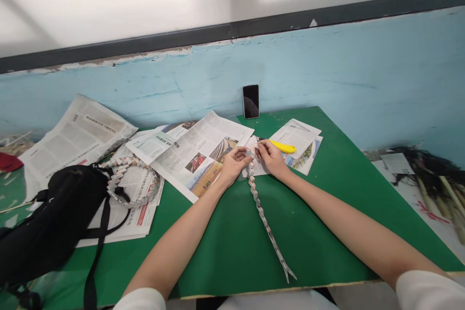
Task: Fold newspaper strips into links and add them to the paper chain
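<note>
A zigzag chain of folded newspaper strips [262, 213] runs down the green table toward me and ends in two loose tips. My left hand [235, 163] pinches the chain near its far end. Close beside it, my right hand [273, 157] is closed at the same end, its fingertips near the chain; whatever small piece sits between them is mostly hidden. Under and behind my hands lies a small piece of white paper [259, 168]. A yellow-handled cutter [285, 147] rests just beyond my right hand on cut newspaper pieces [298, 135].
Newspaper sheets [203, 155] spread over the green table [312, 242] left of my hands. A phone [251, 101] leans on the blue wall. At left are a black bag [69, 203] and a coiled paper chain [134, 201]. Stalks [439, 198] lie beyond the right edge.
</note>
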Demonstrator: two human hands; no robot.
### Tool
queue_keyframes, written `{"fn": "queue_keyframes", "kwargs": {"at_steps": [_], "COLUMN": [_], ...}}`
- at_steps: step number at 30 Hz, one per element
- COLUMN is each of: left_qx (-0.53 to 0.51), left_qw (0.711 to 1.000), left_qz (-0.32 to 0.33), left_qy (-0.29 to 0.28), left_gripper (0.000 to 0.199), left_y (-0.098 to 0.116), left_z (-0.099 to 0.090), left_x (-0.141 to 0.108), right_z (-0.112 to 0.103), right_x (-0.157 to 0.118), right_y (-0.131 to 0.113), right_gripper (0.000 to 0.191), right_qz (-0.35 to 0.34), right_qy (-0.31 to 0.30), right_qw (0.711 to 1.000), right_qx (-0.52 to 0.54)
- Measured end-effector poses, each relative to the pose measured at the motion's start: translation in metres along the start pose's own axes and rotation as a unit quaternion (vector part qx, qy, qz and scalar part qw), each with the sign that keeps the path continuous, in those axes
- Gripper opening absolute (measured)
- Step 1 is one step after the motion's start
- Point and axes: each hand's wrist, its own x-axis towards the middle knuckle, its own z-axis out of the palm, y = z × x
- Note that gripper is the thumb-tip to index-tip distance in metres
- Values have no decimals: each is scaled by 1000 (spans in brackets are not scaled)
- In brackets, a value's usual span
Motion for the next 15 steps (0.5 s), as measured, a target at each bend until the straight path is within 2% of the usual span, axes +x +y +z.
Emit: {"fn": "queue_keyframes", "kwargs": {"at_steps": [8, 15], "left_qx": [-8, 9], "left_qw": [999, 998], "left_qz": [-39, -43], "left_qy": [-30, -44], "left_gripper": [59, 55], "left_y": [5, 3], "left_z": [1, 0], "left_x": [-3, -3], "right_z": [-5, -6], "right_x": [2, 4], "right_y": [-4, 2], "right_gripper": [32, 33], "right_qz": [34, 32], "right_qy": [-71, -55], "right_qw": [996, 998], "right_qx": [34, -21]}}
